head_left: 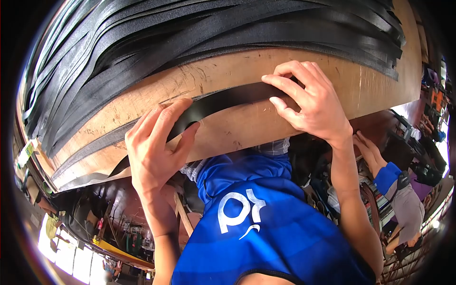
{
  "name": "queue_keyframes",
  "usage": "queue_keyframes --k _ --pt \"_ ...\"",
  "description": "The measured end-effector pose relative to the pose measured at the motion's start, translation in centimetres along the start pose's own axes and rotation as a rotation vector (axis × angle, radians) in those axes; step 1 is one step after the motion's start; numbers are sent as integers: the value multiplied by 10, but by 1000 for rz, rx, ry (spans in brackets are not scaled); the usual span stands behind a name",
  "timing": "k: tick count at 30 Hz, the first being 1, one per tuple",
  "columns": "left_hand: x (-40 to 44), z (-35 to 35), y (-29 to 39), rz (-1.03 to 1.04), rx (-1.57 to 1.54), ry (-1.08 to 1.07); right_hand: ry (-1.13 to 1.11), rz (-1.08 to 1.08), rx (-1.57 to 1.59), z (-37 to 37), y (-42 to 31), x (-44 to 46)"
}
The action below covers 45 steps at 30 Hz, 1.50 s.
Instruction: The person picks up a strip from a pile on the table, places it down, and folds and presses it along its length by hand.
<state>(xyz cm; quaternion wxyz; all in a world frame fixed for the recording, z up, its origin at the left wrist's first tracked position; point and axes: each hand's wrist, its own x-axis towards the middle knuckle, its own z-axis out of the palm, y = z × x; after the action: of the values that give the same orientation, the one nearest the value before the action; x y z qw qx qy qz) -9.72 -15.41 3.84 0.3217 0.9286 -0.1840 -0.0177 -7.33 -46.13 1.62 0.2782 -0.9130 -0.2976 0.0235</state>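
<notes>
A black strip (228,98) lies along the near part of the wooden board (237,64), between my two hands. My left hand (159,137) is curled around the strip, its thumb below and its fingers above, and the strip runs on past it toward the lower left. At the strip's right end is my right hand (308,99), with bent fingers over the end and the thumb below. Many long black strips (199,38) are heaped on the board beyond my hands.
Another person (403,204) in grey and blue is at the right, one hand (369,152) near the board's edge. A yellow bar (121,251) is at the lower left. The board's near edge runs just in front of my body.
</notes>
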Motion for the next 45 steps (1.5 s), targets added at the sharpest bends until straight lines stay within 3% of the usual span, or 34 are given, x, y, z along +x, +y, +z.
queue_keyframes --k 8,20,45 --pt "1 0 0 18 2 -9 -44 1 -26 2 -8 7" --pt "1 -6 6 -56 20 -91 73 -105 95 31 -14 18" --pt "0 2 4 -29 83 -50 45 -121 98 36 -21 27"
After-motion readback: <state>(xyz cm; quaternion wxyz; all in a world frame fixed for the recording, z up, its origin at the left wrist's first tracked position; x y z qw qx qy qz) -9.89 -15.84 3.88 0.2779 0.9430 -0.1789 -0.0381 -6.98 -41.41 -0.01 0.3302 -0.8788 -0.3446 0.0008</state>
